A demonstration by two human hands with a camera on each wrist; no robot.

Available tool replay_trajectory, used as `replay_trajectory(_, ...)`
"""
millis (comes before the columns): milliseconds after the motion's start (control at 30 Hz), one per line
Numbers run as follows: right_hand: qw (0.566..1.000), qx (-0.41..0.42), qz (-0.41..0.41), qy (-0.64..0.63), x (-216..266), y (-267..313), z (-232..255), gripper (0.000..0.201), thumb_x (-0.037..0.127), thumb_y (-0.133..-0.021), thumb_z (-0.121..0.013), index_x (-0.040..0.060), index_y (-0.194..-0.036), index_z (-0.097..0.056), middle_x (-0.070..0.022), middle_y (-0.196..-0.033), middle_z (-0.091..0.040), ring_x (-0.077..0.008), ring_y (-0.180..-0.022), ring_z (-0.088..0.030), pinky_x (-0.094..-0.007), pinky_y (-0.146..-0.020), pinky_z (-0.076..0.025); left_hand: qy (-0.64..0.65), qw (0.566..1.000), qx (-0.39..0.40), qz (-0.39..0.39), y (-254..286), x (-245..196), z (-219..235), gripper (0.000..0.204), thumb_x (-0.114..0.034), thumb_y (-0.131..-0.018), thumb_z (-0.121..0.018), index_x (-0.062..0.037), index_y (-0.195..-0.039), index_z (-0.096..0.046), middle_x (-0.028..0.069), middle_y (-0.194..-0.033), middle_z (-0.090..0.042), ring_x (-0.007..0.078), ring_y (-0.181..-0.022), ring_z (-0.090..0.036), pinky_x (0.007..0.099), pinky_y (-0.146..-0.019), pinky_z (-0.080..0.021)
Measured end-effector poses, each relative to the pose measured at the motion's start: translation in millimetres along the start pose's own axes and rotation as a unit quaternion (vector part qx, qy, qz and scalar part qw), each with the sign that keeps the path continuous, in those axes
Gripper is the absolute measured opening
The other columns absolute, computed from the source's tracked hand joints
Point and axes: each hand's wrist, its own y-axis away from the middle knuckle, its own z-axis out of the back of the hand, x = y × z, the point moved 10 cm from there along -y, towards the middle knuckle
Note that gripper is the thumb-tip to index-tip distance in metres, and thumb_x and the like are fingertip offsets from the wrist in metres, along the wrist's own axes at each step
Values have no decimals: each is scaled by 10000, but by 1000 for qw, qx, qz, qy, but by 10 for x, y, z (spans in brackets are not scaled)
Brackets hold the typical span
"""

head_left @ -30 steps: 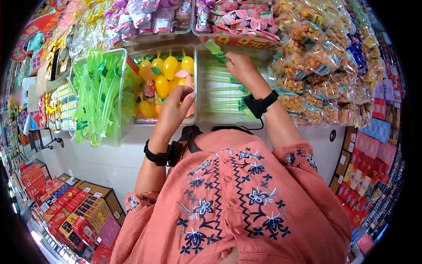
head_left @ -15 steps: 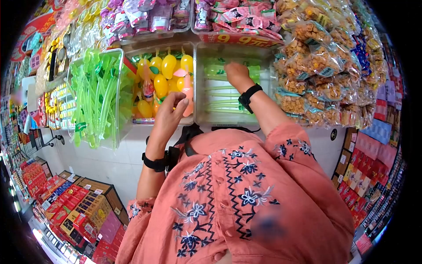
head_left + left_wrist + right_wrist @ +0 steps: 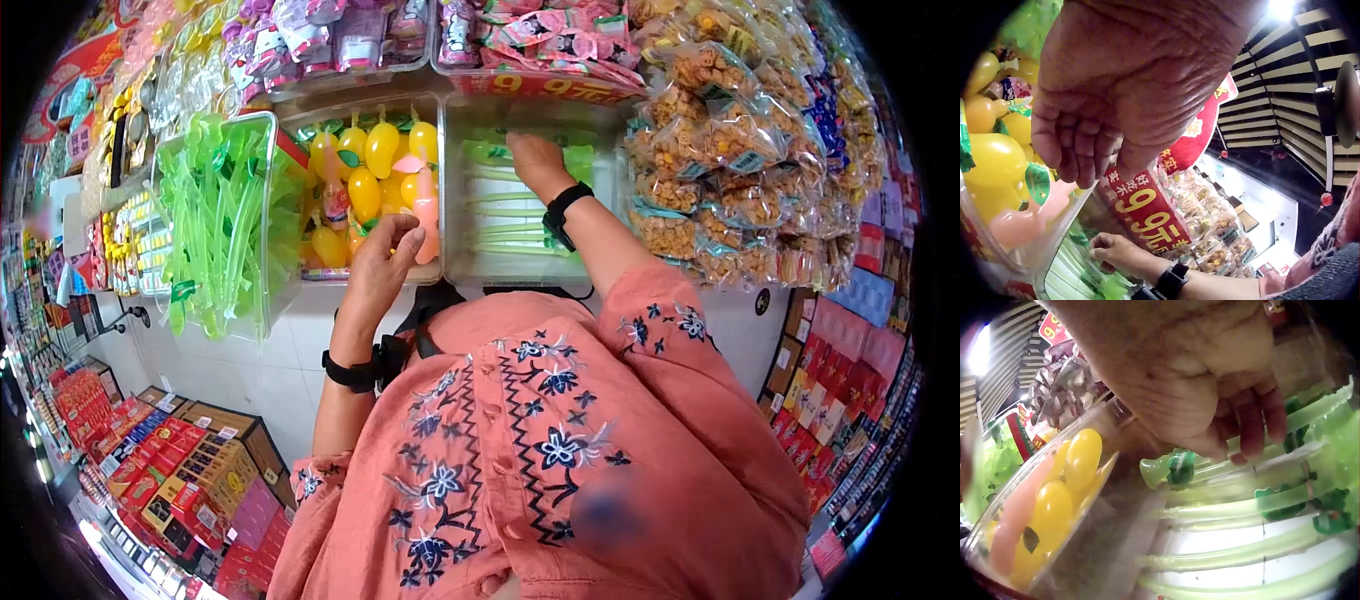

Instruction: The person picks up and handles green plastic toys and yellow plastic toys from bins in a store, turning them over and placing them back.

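My left hand (image 3: 374,270) hangs with loosely curled, bare fingers over the front right corner of the tray (image 3: 441,190) of yellow mango-shaped packs (image 3: 382,150) and a pink one (image 3: 427,215). In the right wrist view, my right hand (image 3: 1210,394) has its fingers curled at a long green tube (image 3: 1210,470) with a dark green leaf tag; the grip is partly hidden. From the head view, that right hand (image 3: 542,165) is at the back of the clear tray (image 3: 452,265), above several green tubes (image 3: 515,235) lying crosswise side by side.
On the left a clear bin (image 3: 272,150) is piled with upright green tubes (image 3: 220,220). Bagged brown snacks (image 3: 700,130) stand right of the trays. Behind are pink packets (image 3: 550,40) and a red price strip (image 3: 545,85). Boxed goods (image 3: 190,480) lie lower left.
My right hand has lowered the green tube from its raised position into the back of the tray and now lies a little further back. My left hand has shifted slightly left and down.
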Motion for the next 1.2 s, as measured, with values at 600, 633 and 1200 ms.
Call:
replay_trajectory(600,998,-63,-7,2,-18,-44,-65,218,34,-853,-535,74,-1036,-646,-186,-1009,-660,-394,-939,-645,-495,-800,-523,-6,999,28,24,23,179,-61,266,-216,-979,-622,34,-1068,-612,100,-936,-674,182,-856,-641,309,-780,-517)
replay_trajectory(633,998,-63,-8,1,-16,-47,-60,218,35,-853,-536,77,-1037,-646,-184,-1010,-661,-394,-940,-645,-494,-800,-522,-5,999,27,24,27,180,-60,263,-213,-979,-621,34,-1066,-612,101,-935,-675,184,-854,-643,310,-780,-518)
replay_trajectory(1200,998,-51,27,11,-30,-44,27,199,64,-881,-531,64,-1008,-684,-198,-1051,-670,-368,-950,-675,-476,-782,-555,-22,998,35,37,2,295,-61,301,-220,-972,-623,51,-1102,-617,154,-982,-693,218,-890,-663,325,-803,-527)
